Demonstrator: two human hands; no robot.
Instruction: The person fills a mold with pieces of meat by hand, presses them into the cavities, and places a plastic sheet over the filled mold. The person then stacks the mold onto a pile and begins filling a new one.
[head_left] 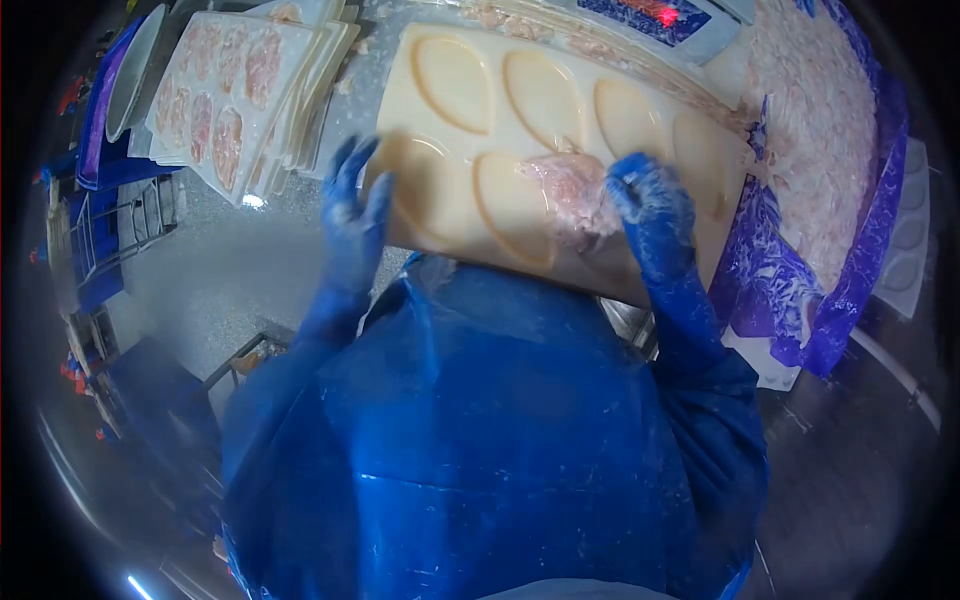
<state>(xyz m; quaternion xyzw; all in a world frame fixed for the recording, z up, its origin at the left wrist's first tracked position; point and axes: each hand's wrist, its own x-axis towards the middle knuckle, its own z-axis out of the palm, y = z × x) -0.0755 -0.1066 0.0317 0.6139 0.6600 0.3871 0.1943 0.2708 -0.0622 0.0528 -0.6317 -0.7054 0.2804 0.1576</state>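
Note:
A cream moulded tray (500,150) with leaf-shaped hollows lies in front of me. A piece of raw pale-pink meat (572,195) is over the lower middle hollow and the ridge beside it. My right hand (650,205), in a blue glove smeared with white bits, is closed at the meat's right edge; the curled fingers partly hide the grip. My left hand (355,205), also in a blue glove, is at the tray's left edge with fingers apart and nothing in it.
Stacked white trays (225,90) with meat in their hollows stand at upper left. To the right, a large mass of raw meat (815,140) lies on purple plastic sheeting (765,270). A scale-like device with a red display (665,14) sits at the back.

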